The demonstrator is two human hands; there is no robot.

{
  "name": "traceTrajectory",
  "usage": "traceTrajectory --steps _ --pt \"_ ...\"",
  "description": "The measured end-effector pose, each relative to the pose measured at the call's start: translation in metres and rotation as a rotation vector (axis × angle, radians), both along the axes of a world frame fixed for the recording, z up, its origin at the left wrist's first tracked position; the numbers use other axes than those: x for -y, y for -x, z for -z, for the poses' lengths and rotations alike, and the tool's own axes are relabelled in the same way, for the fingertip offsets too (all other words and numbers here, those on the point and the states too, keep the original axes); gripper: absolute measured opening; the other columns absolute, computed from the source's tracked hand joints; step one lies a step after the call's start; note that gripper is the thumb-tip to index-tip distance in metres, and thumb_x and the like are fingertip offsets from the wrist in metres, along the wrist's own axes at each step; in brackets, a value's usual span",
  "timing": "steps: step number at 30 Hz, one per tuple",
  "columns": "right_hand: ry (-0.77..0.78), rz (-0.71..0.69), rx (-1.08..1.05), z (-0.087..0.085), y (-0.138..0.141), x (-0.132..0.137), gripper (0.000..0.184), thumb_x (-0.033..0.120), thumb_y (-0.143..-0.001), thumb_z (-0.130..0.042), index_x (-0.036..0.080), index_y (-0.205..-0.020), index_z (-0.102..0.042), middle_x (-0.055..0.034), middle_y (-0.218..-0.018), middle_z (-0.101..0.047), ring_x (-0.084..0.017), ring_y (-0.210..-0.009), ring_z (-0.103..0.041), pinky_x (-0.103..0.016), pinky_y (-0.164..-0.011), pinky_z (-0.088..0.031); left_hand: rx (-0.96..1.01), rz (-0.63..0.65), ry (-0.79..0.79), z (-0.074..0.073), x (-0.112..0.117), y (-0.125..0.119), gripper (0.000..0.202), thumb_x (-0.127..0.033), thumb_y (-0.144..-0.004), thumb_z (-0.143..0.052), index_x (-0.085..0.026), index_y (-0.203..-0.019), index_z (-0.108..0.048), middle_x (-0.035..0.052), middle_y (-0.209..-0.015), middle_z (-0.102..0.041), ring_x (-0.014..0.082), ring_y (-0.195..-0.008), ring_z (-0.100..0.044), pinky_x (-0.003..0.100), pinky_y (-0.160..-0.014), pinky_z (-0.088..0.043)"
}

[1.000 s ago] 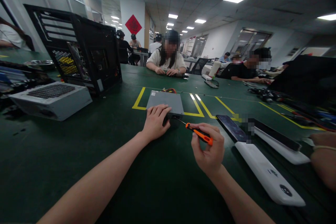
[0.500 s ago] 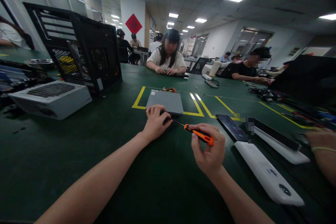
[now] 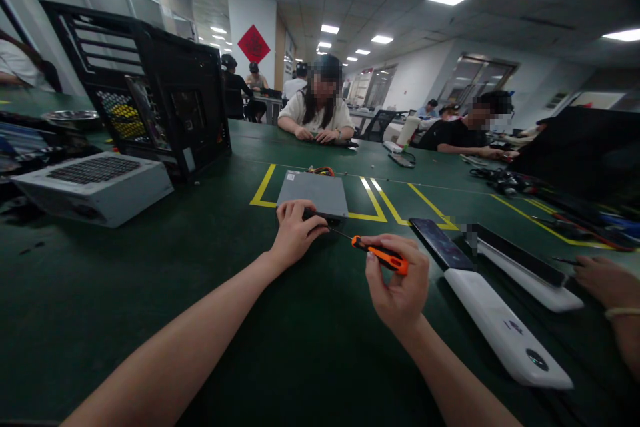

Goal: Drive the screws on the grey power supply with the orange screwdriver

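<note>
A grey power supply unit (image 3: 315,192) lies flat in front of me, with coloured cables (image 3: 321,171) at its far side. My left hand (image 3: 300,230) is closed at its near edge, fingers bent round a small black part (image 3: 311,215) that they mostly cover. In my right hand (image 3: 400,273) is an orange and black screwdriver (image 3: 380,255), held like a pen. Its thin shaft points left, and the tip reaches close to the left fingertips. Whether the tip touches a screw cannot be made out.
A black computer case (image 3: 150,90) and another power supply (image 3: 95,183) stand at left. Two white devices (image 3: 505,327) and a dark phone (image 3: 440,243) lie at right. A co-worker's hand (image 3: 607,283) is at the right edge. Yellow tape (image 3: 263,193) marks the green table.
Both my hands and the screwdriver keep nearly the same place. The view has shifted very slightly. At the right edge, the co-worker's hand has moved a little and now shows a thin dark tool.
</note>
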State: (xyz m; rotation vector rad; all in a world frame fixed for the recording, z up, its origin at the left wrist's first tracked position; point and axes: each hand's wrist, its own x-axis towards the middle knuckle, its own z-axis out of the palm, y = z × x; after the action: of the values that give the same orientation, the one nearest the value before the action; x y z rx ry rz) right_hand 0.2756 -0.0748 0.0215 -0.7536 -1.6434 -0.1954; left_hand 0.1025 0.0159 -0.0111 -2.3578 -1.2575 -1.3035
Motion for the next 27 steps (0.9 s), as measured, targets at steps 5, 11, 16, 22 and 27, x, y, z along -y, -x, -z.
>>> traceTrajectory --steps 5,11,16,22,27 --pt "-0.012 -0.016 -0.023 -0.0003 0.0003 0.0007 0.04 0.003 -0.07 -0.055 0.02 -0.105 -0.046 -0.0052 -0.092 -0.059 -0.019 -0.085 -0.059 -0.041 -0.072 -0.051 0.002 0.005 0.006 0.0004 -0.0008 0.0003 0.016 -0.037 -0.08 -0.054 -0.029 -0.085 -0.066 0.0044 -0.104 -0.051 0.0221 -0.103 -0.041 0.041 -0.087 -0.028" --pt "-0.011 -0.003 -0.018 -0.0001 0.0005 0.0001 0.039 0.004 -0.07 -0.055 0.021 -0.104 -0.046 -0.0046 -0.091 -0.06 -0.02 -0.085 -0.059 -0.041 -0.072 -0.051 0.003 0.013 0.001 0.0012 -0.0015 -0.0001 0.014 -0.035 -0.079 -0.055 -0.029 -0.085 -0.066 0.0043 -0.104 -0.051 0.0217 -0.102 -0.042 0.041 -0.087 -0.027" --pt "-0.011 -0.014 0.031 0.0007 0.0009 0.0007 0.043 0.002 -0.07 -0.056 0.021 -0.107 -0.046 -0.0051 -0.093 -0.059 -0.019 -0.087 -0.059 -0.04 -0.073 -0.052 -0.007 0.018 -0.012 0.0018 -0.0018 0.0011 0.015 -0.036 -0.08 -0.054 -0.03 -0.085 -0.066 0.0041 -0.105 -0.051 0.0208 -0.103 -0.043 0.039 -0.087 -0.027" --pt "0.005 -0.077 0.123 0.0017 0.0036 0.0018 0.051 0.003 -0.071 -0.059 0.022 -0.115 -0.041 -0.0064 -0.1 -0.062 -0.019 -0.091 -0.061 -0.038 -0.074 -0.054 -0.026 0.028 -0.042 0.0012 -0.001 0.0016 0.016 -0.036 -0.081 -0.053 -0.031 -0.085 -0.067 0.0043 -0.105 -0.052 0.0207 -0.102 -0.043 0.04 -0.087 -0.027" --pt "-0.003 -0.025 0.143 0.0027 0.0032 0.0026 0.043 0.005 -0.071 -0.062 0.021 -0.108 -0.047 -0.0059 -0.099 -0.064 -0.018 -0.089 -0.062 -0.036 -0.074 -0.053 -0.029 0.023 -0.044 0.001 -0.0002 0.0015 0.017 -0.036 -0.082 -0.05 -0.031 -0.086 -0.067 0.0041 -0.105 -0.052 0.0202 -0.102 -0.044 0.04 -0.087 -0.027"
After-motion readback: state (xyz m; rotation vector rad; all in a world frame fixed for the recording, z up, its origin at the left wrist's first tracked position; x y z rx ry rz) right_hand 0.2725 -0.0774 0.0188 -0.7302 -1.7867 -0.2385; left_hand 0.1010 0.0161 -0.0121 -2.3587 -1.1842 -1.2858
